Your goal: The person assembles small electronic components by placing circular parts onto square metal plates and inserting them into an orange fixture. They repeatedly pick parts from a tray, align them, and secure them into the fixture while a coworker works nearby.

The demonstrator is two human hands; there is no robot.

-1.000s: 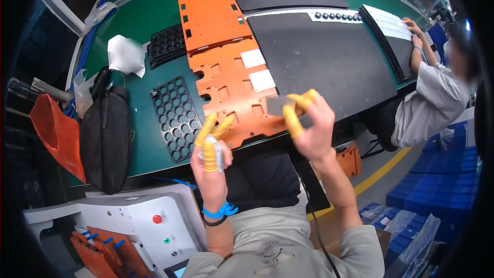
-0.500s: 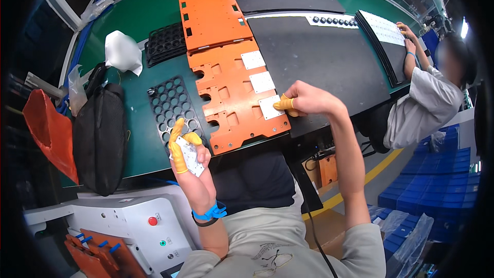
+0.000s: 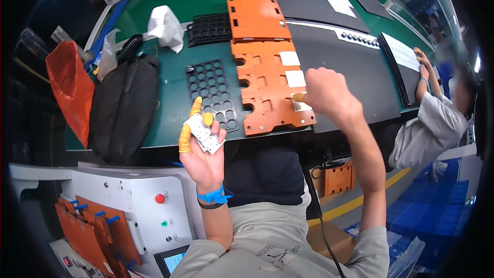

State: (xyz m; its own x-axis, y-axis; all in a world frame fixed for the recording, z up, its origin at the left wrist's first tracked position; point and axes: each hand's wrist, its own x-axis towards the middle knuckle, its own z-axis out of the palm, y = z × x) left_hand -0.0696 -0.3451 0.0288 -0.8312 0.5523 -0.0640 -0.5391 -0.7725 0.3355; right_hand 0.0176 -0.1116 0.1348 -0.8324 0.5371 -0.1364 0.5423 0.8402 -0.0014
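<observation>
My left hand [image 3: 203, 157], with yellow finger cots, is closed round several thin white square plates [image 3: 201, 129] with small dark holes, fanned out above the table's front edge. My right hand [image 3: 332, 95] is curled over the near right corner of an orange fixture [image 3: 262, 104]. Its yellow-covered fingertip touches a white plate [image 3: 301, 106] lying there, which the hand partly hides. Farther up the same side of the fixture lie two more white plates, a middle plate [image 3: 295, 79] and a far plate [image 3: 289, 58]. The fixture's orange lid [image 3: 257, 15] is folded back.
A black tray with round holes [image 3: 212, 92] lies left of the fixture, with stacked black trays [image 3: 208, 30] behind. Dark boards [image 3: 350, 77] cover the right side. A black bag [image 3: 123, 105] and an orange sheet [image 3: 69, 85] are at left. A co-worker's hands [image 3: 423, 64] work at far right.
The whole view has shifted, so the table sits farther right and higher. My left hand has turned, and its plates show more fanned out. My right hand stays at the nearest plate.
</observation>
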